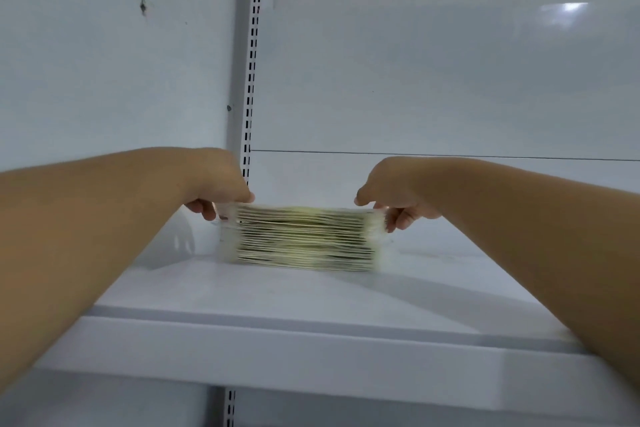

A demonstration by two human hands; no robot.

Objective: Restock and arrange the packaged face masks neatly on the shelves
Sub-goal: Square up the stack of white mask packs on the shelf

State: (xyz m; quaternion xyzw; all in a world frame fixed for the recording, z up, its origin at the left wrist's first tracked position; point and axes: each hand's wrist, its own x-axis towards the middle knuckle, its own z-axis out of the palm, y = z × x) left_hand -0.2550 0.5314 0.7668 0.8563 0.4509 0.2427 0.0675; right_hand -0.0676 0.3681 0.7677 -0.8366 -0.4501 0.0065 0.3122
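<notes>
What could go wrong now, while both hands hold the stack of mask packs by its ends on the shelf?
1. The left hand and right hand pinch only the top end corners of the stack of mask packs, so the lower packs might slide out or fan apart.
2. The stack is blurred, which suggests movement; a quick push could leave it crooked on the shelf.
3. The stack sits close to the slotted post, where the left end might catch.

Left hand and right hand outstretched; fingers curled, pinching
</notes>
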